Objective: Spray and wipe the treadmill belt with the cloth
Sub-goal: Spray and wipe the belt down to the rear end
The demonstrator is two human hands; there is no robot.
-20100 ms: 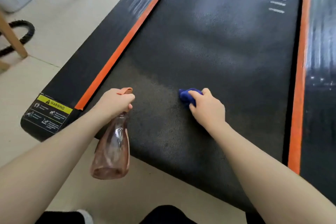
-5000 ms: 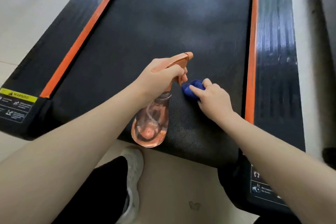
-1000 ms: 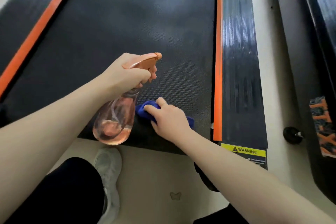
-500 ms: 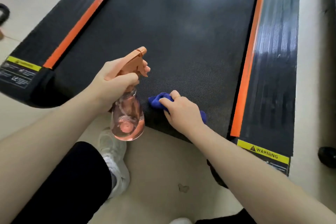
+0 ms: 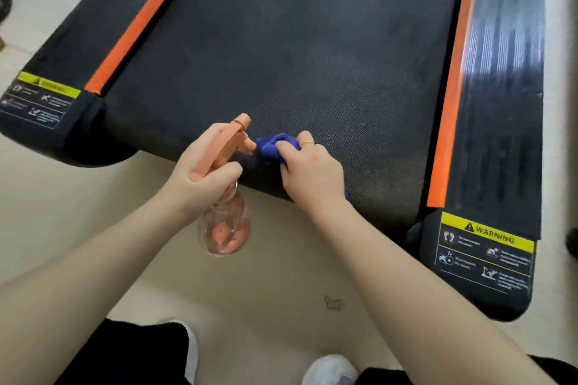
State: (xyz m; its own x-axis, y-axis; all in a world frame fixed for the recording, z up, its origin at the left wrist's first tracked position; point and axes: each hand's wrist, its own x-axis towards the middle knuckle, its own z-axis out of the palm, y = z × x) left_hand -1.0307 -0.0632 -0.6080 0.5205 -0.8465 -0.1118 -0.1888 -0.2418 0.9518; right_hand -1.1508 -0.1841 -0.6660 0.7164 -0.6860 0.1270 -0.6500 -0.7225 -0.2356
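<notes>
1. Treadmill belt [image 5: 297, 40]: a black textured surface filling the upper centre of the frame, its near end curving down toward the pale floor [image 5: 78, 212] in mid frame.
2. Orange strips run along both sides of the belt: left strip [image 5: 131, 34] slants from upper centre to mid left; right strip [image 5: 450, 87] runs down the right side.
3. Black side rails lie outside the strips; the right rail [image 5: 506, 72] shows glossy streaks.
4. Yellow warning labels sit on both end caps: one at mid left [image 5: 40, 100], blurred; one at lower right [image 5: 486, 255], reading "WARNING".
5. Left hand [image 5: 203, 178], centre of the frame: fingers curled round the neck and orange trigger head of a spray bottle [image 5: 226, 225]. The nozzle points up and right, toward the cloth. The clear bottle body hangs below the hand, over the floor, just in front of the belt's near edge.
6. Right hand [image 5: 309, 172], just right of the left: fingers bent over a blue cloth [image 5: 272, 147], pressing it onto the belt close to the near edge. A thin ring shows on one finger.
7. The cloth is bunched, mostly under the hand, with blue showing at the fingertips and a sliver at the wrist side.
8. Bottom of the frame: dark trouser legs and a white shoe [image 5: 328, 369] on the floor.
</notes>
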